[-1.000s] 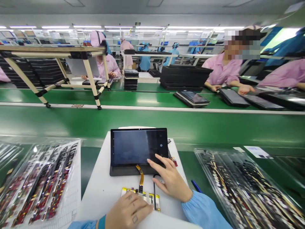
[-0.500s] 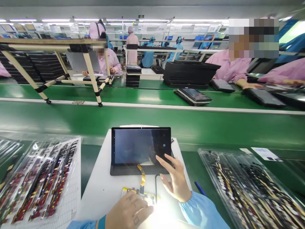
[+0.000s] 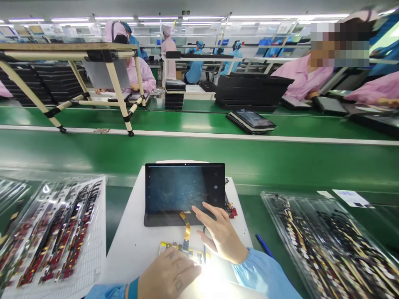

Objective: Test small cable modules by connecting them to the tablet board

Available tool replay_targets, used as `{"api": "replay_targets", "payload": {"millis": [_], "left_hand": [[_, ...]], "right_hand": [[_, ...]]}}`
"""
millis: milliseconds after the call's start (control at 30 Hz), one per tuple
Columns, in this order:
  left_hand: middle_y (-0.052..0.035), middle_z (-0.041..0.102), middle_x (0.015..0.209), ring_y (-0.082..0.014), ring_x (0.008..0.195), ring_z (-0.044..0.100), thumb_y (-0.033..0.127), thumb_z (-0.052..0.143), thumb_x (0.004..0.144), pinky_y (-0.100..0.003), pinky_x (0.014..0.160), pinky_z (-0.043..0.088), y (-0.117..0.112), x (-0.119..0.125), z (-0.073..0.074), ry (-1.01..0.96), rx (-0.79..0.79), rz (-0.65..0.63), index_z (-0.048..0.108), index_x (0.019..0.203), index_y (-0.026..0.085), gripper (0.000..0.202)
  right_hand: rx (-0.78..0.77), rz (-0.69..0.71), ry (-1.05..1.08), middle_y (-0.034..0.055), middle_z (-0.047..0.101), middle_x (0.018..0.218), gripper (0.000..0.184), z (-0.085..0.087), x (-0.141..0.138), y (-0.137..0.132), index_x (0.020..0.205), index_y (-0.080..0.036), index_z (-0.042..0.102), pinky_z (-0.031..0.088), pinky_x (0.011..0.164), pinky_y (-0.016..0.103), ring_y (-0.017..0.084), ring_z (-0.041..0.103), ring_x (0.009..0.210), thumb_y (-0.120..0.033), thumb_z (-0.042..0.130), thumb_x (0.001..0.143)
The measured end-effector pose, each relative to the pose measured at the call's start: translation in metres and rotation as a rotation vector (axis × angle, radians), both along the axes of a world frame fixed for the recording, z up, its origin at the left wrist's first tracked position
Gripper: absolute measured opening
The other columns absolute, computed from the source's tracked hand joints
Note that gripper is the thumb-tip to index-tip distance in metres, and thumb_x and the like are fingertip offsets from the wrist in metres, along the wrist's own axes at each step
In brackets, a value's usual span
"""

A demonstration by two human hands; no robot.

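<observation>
A black tablet panel (image 3: 183, 193) lies face up on a white work mat (image 3: 124, 253), its dark screen speckled with light. My right hand (image 3: 221, 234) sits at the screen's lower edge, fingers spread and fingertips on the glass. An amber flex ribbon (image 3: 185, 224) runs from under the panel's bottom edge to a yellow-edged circuit board (image 3: 183, 249). My left hand (image 3: 168, 275) lies on the board's near side, covering part of it. A thin black cable (image 3: 204, 238) rises beside my right hand.
Clear plastic trays of packaged flex parts lie left (image 3: 52, 232) and right (image 3: 327, 245) of the mat. A blue pen (image 3: 264, 245) lies on the green bench. Beyond a green conveyor (image 3: 199, 149), co-workers in pink (image 3: 302, 77) handle tablets near black stacks (image 3: 254, 89).
My right hand has shifted slightly left along the screen's lower edge. The screen's reflection has gone darker, and the view has tilted slightly. My left hand stays on the board.
</observation>
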State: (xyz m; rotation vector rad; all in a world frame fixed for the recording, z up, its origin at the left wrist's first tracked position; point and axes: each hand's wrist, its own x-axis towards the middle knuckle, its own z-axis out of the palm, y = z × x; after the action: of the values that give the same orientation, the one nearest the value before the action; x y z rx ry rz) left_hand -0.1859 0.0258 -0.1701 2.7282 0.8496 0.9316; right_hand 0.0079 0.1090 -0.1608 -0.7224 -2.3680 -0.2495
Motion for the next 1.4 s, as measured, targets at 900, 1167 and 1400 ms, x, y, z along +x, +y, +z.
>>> {"api": "replay_targets", "payload": {"millis": [900,1167,1400], "left_hand": [[-0.0113,0.066,0.091,-0.0199,0.079,0.06,0.039,0.046,0.089,-0.034,0.072,0.046,-0.003,0.001,-0.004,0.004,-0.07,-0.01,0.052,0.113,0.007,0.041],[-0.0104,0.067,0.085,-0.0185,0.074,0.06,0.025,0.039,0.092,-0.031,0.067,0.046,0.002,0.001,0.007,-0.036,0.012,-0.02,0.053,0.107,0.004,0.029],[-0.0093,0.067,0.083,-0.0162,0.071,0.06,0.019,0.026,0.097,-0.028,0.065,0.045,0.005,0.001,0.011,-0.061,0.056,-0.025,0.054,0.105,0.005,0.033]], "right_hand": [[0.018,-0.009,-0.031,0.005,0.061,0.111,0.026,0.007,-0.008,0.0,0.103,-0.012,0.052,0.038,0.083,0.034,0.023,0.048,0.106,-0.027,0.033,0.093],[0.051,-0.108,0.154,0.0067,0.061,0.107,0.032,0.008,0.001,0.001,0.119,-0.015,0.042,0.038,0.081,0.035,0.021,0.047,0.108,-0.017,0.039,0.088],[0.032,-0.239,0.387,0.0068,0.058,0.108,0.043,-0.001,0.012,0.003,0.131,-0.018,0.034,0.039,0.081,0.037,0.021,0.045,0.108,-0.015,0.04,0.088]]}}
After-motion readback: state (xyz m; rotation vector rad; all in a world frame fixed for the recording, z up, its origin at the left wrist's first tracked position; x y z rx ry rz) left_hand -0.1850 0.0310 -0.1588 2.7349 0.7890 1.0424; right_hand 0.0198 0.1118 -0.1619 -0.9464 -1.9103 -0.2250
